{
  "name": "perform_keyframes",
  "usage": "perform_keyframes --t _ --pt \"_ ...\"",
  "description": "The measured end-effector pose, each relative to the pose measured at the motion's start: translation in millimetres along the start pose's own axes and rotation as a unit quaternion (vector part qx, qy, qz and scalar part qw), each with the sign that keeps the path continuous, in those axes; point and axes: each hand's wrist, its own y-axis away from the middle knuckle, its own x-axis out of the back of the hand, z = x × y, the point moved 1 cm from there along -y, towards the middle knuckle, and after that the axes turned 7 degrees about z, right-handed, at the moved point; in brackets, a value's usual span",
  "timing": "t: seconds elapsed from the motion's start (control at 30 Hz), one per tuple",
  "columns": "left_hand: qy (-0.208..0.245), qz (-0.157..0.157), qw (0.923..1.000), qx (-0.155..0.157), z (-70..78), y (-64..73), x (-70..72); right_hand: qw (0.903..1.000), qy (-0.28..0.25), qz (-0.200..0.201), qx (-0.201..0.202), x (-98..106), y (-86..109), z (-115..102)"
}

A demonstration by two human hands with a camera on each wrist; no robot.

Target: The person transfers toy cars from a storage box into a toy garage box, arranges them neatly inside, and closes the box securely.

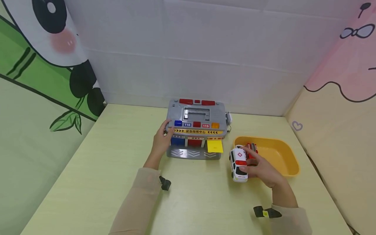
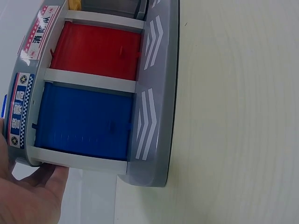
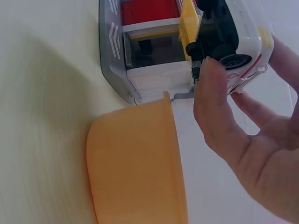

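Observation:
A grey toy garage [image 1: 194, 130] stands at the back middle of the table, with a blue door [image 2: 84, 121] and a red door [image 2: 96, 51] down and a yellow door [image 1: 215, 146] swung up. My left hand [image 1: 162, 140] grips the garage's left end; part of its fingers is hidden behind it. A white toy ambulance [image 1: 239, 163] with a red cross on its roof is pinched between thumb and fingers of my right hand [image 1: 262, 168]. It is held above the table, at the left edge of the yellow tub [image 1: 286, 153], and its underside shows in the right wrist view.
Inside the tub a red toy vehicle [image 1: 252, 148] lies at the left, partly covered by my right hand. A small white piece on a coiled cord [image 1: 229, 119] hangs at the garage's right side. A pale wall [image 1: 194, 65] rises behind the table.

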Motion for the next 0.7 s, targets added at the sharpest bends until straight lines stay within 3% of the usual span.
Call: perform_keyframes --t 0.7 --pt "-0.001 0.003 1.0000 0.001 1.0 1.3 -0.1 0.9997 0.010 -0.020 -0.007 -31 -2.7 8"
